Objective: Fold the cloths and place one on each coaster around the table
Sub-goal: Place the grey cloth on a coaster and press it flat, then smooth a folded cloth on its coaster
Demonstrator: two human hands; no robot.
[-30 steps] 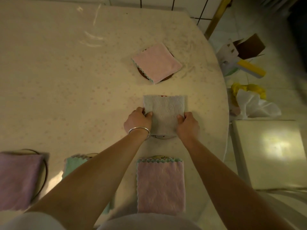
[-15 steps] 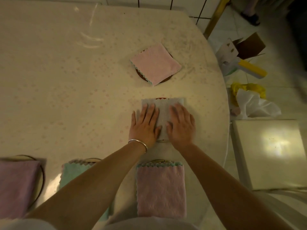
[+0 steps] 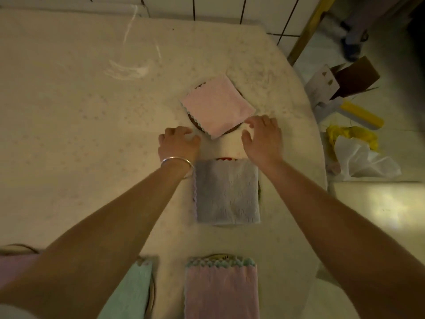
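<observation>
Now both hands reach either side of the pink cloth (image 3: 217,105), likely to square it on its coaster (image 3: 195,122). Left hand (image 3: 178,143) loosely curled, right hand (image 3: 262,139) spread, neither holding anything. Grey cloth (image 3: 226,192) lies folded nearer.

Place: I read it as a home dining room | cues: clothed round table (image 3: 69,134), tiled wall (image 3: 230,8), floor clutter (plastic bags (image 3: 358,157), cardboard (image 3: 354,77)).

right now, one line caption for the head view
Both hands, left and right, reach toward the pink cloth; grey cloth lies folded.
</observation>
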